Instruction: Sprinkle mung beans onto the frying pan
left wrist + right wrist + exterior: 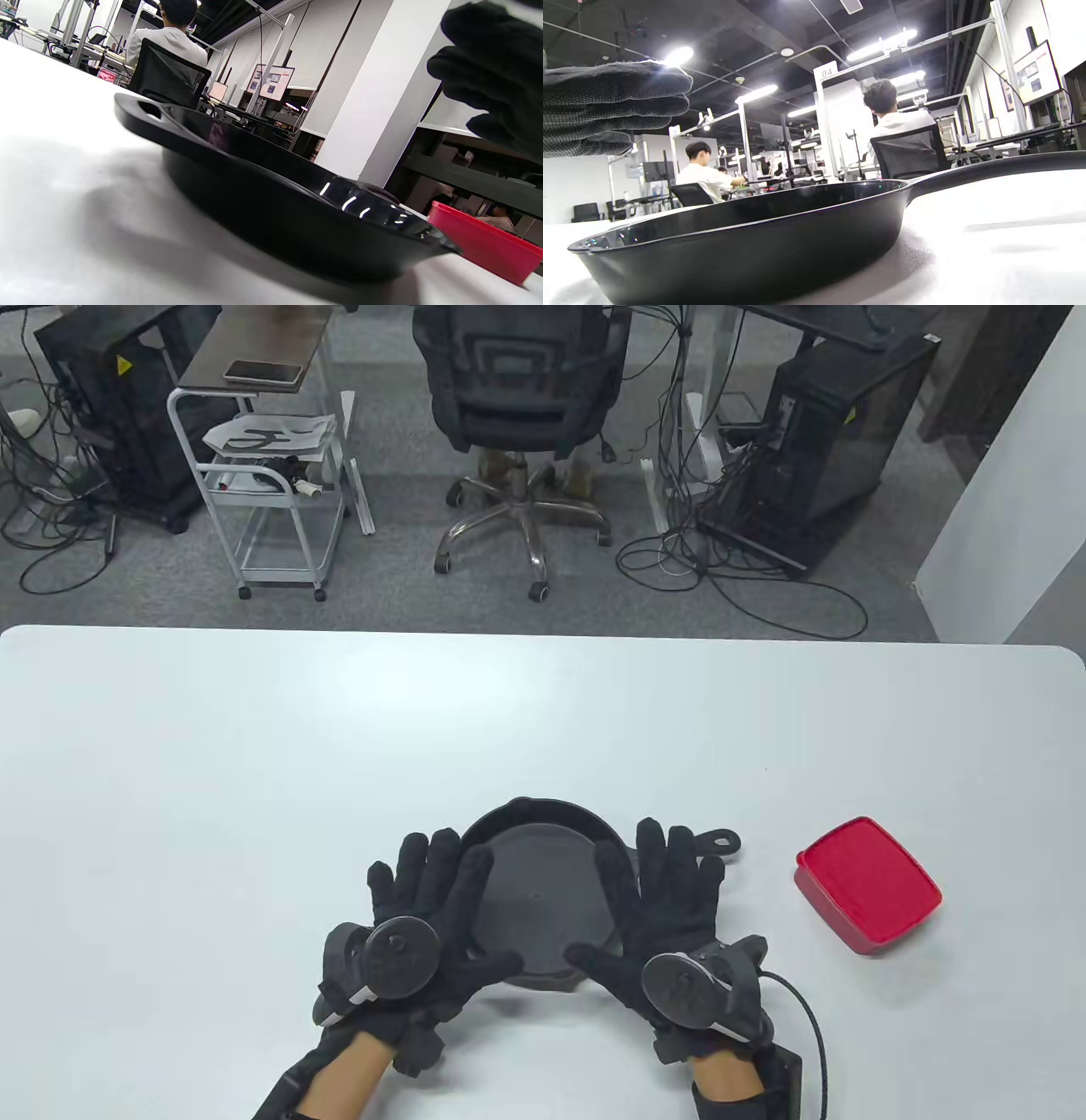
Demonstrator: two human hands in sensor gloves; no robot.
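Note:
A black frying pan [543, 899] sits on the white table near the front edge, and its inside looks bare. Its handle [721, 841] points to the back right. My left hand [441, 912] lies open with fingers spread over the pan's left rim. My right hand [649, 903] lies open over the right rim. Neither hand holds anything. In the left wrist view the pan [275, 199] is seen side-on, with my fingers [488, 72] above it. In the right wrist view my fingers [606, 106] hover above the pan [755, 241]. No mung beans are in view.
A red container [867, 885] with its lid on stands on the table to the right of the pan; it also shows in the left wrist view [483, 245]. A cable [810, 1027] runs from my right wrist. The white table [339, 746] stretches behind the pan.

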